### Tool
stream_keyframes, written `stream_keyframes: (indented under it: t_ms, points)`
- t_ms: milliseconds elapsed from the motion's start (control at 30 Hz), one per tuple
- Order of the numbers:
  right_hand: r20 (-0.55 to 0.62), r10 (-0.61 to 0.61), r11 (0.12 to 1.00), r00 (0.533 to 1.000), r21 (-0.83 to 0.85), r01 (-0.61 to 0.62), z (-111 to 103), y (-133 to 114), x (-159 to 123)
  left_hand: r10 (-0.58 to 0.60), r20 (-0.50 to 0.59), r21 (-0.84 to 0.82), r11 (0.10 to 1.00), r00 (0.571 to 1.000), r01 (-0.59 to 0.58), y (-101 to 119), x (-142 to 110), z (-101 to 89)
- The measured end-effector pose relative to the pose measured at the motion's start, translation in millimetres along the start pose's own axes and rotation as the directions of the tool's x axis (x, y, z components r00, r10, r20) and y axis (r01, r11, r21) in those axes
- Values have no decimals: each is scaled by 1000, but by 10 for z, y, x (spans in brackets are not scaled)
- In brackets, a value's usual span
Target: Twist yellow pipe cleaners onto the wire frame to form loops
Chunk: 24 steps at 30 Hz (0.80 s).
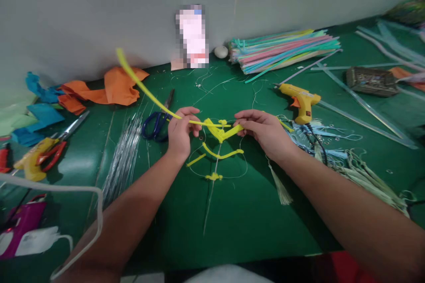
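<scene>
A thin wire frame wrapped in places with yellow pipe cleaner hangs above the green table, held between both hands. My left hand is closed, pinching a long yellow pipe cleaner that curves up and away to the left. My right hand is closed on the frame's yellow-wrapped top right part. A pale tassel lies under my right wrist.
Blue-handled scissors lie behind my left hand. A yellow glue gun sits right of my right hand. Pipe cleaner bundle at the back, orange paper and blue paper scraps left, silver wires, second glue gun.
</scene>
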State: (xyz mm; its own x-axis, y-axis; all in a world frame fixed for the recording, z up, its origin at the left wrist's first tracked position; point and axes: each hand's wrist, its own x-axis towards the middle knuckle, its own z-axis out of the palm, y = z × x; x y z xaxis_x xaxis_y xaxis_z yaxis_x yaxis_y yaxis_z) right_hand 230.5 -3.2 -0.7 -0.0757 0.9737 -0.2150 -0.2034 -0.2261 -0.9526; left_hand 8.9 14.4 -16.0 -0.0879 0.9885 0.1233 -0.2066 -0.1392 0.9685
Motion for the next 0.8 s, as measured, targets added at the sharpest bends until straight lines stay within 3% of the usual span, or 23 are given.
stream_keyframes:
  t_ms: [167,400,633,800]
  points:
    - [3,-70,974,998,-216,69,30,41,-8,3,-53,41,999,999,-1,15,3,13]
    - [2,-111,902,994,-421,102,30,50,-19,108,-70,48,993,992,-105,-12,-4,9]
    - [25,-91,903,996,-418,93,10,86,-2,128,-122,48,991,984,-123,-17,14,0]
    - [41,-101,917,994,-384,109,5,70,-10,72,-63,86,994,995,-66,-44,18,0]
